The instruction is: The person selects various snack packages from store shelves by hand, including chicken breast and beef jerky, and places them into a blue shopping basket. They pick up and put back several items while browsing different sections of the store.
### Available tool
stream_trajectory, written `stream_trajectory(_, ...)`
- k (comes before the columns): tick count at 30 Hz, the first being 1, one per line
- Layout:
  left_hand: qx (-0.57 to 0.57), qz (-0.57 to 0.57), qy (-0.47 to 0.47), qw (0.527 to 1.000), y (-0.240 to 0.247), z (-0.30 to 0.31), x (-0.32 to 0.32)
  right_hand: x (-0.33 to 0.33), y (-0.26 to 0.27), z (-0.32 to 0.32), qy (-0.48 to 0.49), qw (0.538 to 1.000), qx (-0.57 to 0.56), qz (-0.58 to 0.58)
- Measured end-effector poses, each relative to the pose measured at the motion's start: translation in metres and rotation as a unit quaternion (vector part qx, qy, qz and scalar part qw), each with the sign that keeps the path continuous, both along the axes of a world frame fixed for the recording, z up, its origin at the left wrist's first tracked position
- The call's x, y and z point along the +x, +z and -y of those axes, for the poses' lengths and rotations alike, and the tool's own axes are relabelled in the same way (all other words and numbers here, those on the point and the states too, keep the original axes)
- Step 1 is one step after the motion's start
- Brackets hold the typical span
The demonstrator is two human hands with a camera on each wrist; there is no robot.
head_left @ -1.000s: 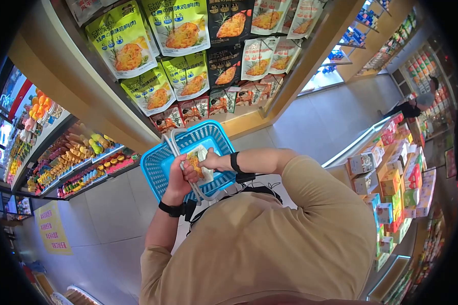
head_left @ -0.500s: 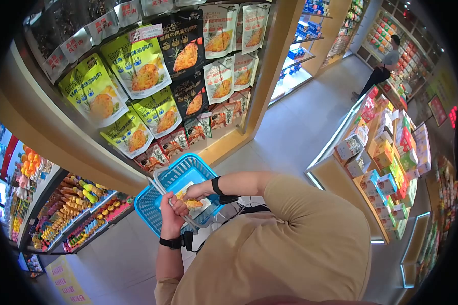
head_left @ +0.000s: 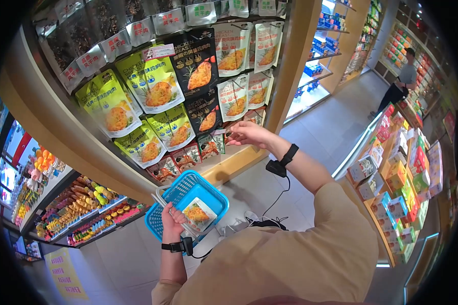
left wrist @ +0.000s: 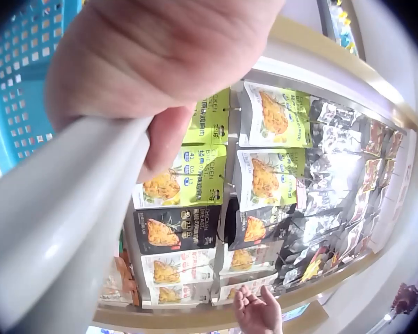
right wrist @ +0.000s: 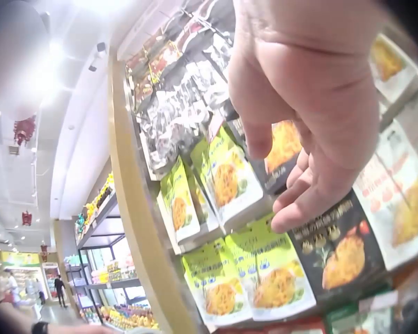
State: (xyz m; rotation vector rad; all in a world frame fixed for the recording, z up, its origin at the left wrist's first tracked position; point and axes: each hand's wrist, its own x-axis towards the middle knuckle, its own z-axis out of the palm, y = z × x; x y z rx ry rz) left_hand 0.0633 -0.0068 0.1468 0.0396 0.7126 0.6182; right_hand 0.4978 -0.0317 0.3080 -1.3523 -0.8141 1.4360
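My left hand grips the pale handles of a blue plastic shopping basket. Flat on the basket's floor lies a white pouch with a picture of cooked chicken. Away from the basket, my right hand hovers before the lower part of a snack rack, fingers loosely bent and holding nothing. In the right wrist view it overlaps black chicken breast pouches; green pouches hang beside them. White pouches hang above this hand in the head view.
A wooden rack frame edges the display on the right. Shelves of colourful toys stand at left. Stacked boxes fill a low counter at right, and a person stands beyond it. A cable hangs from my right wrist.
My right hand has let go of the white pouch, come out of the basket and moved up and right toward the rack. My left hand still holds the handles.
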Motion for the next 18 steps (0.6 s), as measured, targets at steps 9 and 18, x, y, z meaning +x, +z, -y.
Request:
stream_trajectory(9,0.000,-0.116,0.086,0.990,0.002,0.010,0.009,0.069,0.139,-0.066,-0.109,0.964,0.233,0.061)
stream_trajectory(18,-0.015,-0.144,0.119,0.982,-0.010,0.022,0.020,0.056,0.242,-0.158,-0.157,0.933,0.276,0.170)
